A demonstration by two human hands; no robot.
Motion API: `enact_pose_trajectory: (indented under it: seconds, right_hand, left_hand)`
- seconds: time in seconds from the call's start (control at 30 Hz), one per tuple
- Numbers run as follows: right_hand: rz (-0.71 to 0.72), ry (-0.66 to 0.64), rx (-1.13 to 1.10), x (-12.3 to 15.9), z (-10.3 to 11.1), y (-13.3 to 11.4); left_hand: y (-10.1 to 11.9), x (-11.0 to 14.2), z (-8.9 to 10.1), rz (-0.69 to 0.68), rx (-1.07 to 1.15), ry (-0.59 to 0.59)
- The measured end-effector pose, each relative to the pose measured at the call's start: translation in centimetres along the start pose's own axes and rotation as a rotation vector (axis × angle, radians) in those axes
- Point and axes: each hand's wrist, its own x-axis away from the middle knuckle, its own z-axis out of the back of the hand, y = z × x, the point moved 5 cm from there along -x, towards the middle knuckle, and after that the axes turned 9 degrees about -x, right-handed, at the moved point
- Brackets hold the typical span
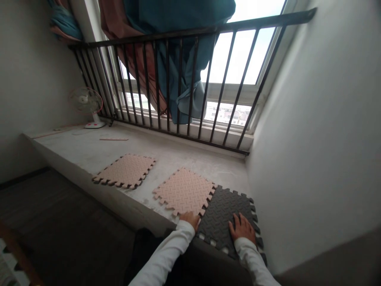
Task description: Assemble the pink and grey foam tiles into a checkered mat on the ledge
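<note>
My left hand is closed on the near corner of a beige foam tile, beside its seam with a dark grey foam tile. Some of its fingers are hidden from the camera. Fingers spread, my right hand lies flat on the right part of the grey tile. Both tiles have toothed puzzle edges and a ridged pattern. Along the seam their edges meet, though I cannot tell whether every tooth is locked. Farther left, another beige tile lies apart, with darker edges showing under it.
The tiles lie on a pale raised ledge that drops to a dark floor. A black metal railing stands before the window and curtains. At the far left are a small fan and a thin strip. A white wall bounds the right.
</note>
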Motion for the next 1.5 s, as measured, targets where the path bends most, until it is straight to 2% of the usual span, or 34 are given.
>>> enact_pose_trajectory:
  seconds: [0.13, 0.23, 0.57, 0.77, 1.27, 1.37, 1.5]
  right_hand:
    - [0.001, 0.019, -0.011, 0.1, 0.1, -0.1]
    - [0.001, 0.028, -0.025, 0.0, -0.2, 0.0]
    - [-0.002, 0.027, -0.052, 0.2, 0.0, 0.0]
    - [-0.005, 0.045, -0.045, 0.1, 0.0, 0.0]
    - [-0.015, 0.051, -0.028, 0.1, 0.3, -0.1]
    - [-0.013, 0.056, -0.024, 0.1, 0.1, 0.0]
    - [-0.011, 0.068, -0.024, 0.0, -0.4, 0.1]
  left_hand:
    - [-1.0, 0.9, -0.6, 0.076, -0.014, 0.016]
    - [-1.7, 1.1, -1.3, 0.152, -0.01, -0.019]
    - [-2.7, -0.5, -1.5, 0.232, 0.014, -0.018]
    - [-2.7, -0.4, -1.8, 0.25, 0.023, -0.003]
    - [-2.5, 0.6, -2.5, 0.155, -0.031, -0.04]
    - [-2.3, 1.4, -1.9, 0.12, -0.015, -0.005]
    - [-2.2, 0.5, 0.2, 0.104, -0.006, 0.16]
